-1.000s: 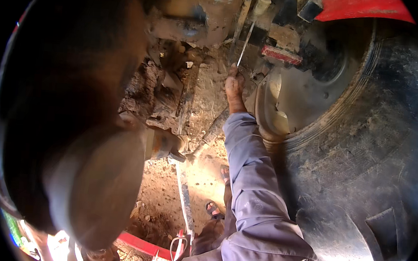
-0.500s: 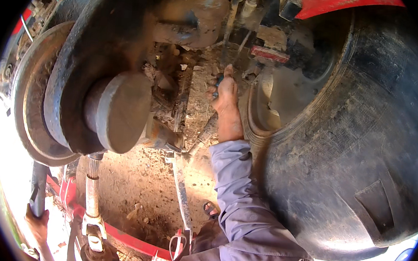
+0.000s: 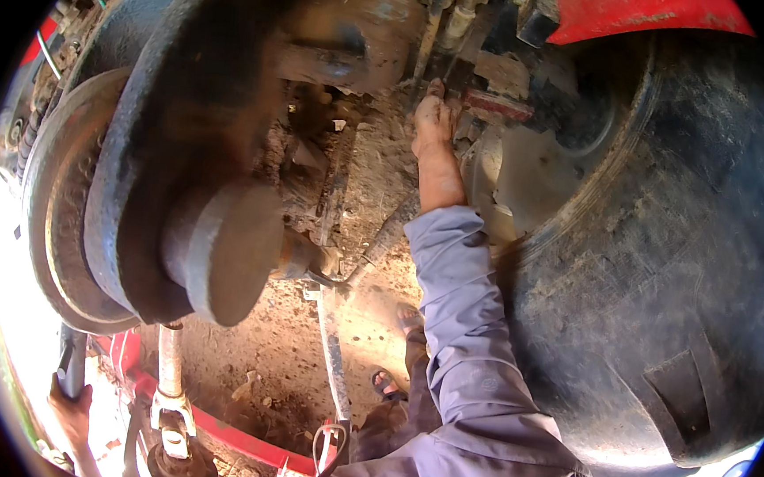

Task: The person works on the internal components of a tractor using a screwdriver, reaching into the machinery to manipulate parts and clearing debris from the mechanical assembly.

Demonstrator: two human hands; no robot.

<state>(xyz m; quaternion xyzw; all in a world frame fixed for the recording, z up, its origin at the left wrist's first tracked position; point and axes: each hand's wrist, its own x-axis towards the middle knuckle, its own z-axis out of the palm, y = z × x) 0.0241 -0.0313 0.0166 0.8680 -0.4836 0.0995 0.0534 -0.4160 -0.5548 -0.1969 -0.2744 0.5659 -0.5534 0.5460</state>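
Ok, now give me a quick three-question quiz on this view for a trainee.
1. True or false: the large tyre lies to the left of the outstretched sleeve.
2. The smooth panel at the picture's top edge is: a) green, b) red, c) yellow.
3. Which of the person's hands is up beside the dirty reddish bar?

Key: 1. False, it is on the right. 2. b. 3. The right hand.
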